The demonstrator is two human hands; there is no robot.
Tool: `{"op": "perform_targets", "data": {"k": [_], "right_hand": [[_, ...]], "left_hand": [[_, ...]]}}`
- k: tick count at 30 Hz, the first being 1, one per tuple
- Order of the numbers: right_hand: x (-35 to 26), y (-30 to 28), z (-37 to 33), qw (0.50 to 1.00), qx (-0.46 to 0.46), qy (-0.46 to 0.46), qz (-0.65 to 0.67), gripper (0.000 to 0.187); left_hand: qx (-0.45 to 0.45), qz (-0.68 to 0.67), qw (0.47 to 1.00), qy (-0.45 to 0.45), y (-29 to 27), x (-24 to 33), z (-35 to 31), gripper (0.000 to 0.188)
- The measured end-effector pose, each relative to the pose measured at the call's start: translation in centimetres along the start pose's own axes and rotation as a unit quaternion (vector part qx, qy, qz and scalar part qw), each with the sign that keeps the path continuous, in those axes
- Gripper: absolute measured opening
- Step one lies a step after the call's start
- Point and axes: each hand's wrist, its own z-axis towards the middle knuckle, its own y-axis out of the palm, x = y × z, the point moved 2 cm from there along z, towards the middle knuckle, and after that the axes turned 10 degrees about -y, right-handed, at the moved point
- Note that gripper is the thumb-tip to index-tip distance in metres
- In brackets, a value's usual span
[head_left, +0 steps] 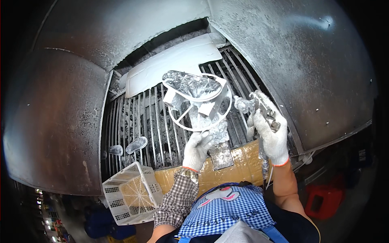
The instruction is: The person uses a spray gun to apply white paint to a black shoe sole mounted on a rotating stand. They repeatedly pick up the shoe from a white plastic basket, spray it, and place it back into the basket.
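Wheel (184, 126), likely light and stiff, sits above the grate (161, 133) toward its near edge, under a slick sole (192, 84). Best held by its rim, where the left hand (197, 150) touches, grip unclear; the right hand (270, 131) grips a spray gun (275, 126).

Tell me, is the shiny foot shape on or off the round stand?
On: the foot shape sits atop the round stand, white blocks under its edge.

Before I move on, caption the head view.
Gloved left hand at a white spoked wheel under a shoe sole; gloved right hand grips a spray gun.
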Motion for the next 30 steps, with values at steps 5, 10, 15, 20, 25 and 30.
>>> {"op": "perform_targets", "data": {"k": [5,10,15,20,25,30], "right_hand": [[-0.2,-0.2,-0.3,0.998,0.012,-0.027,-0.050,0.054],[0.1,-0.2,-0.8,0.999,-0.015,-0.029,-0.020,0.053],[0.1,-0.4,-0.7,1.000,-0.013,-0.001,0.021,0.053],[0.5,-0.5,-0.6,1.000,-0.010,-0.008,0.022,0.052],[0.5,-0.1,-0.8,0.998,-0.052,0.019,0.040,0.054],[1.0,0.7,-0.7,0.996,-0.044,0.038,0.065,0.055]], "left_hand": [[-0.057,0.006,0.998,0.015,3.2,-0.1,-1.0,0.058],[-0.057,-0.026,0.998,0.024,2.9,0.4,-1.0,0.064],[-0.056,-0.024,0.997,0.039,1.8,1.7,-1.4,0.061],[-0.021,-0.036,0.998,0.052,1.1,2.9,-2.1,0.056],[-0.011,-0.039,0.996,0.074,-0.7,4.5,-2.0,0.050],[-0.012,-0.043,0.996,0.083,-0.4,6.0,-2.1,0.045]]}}
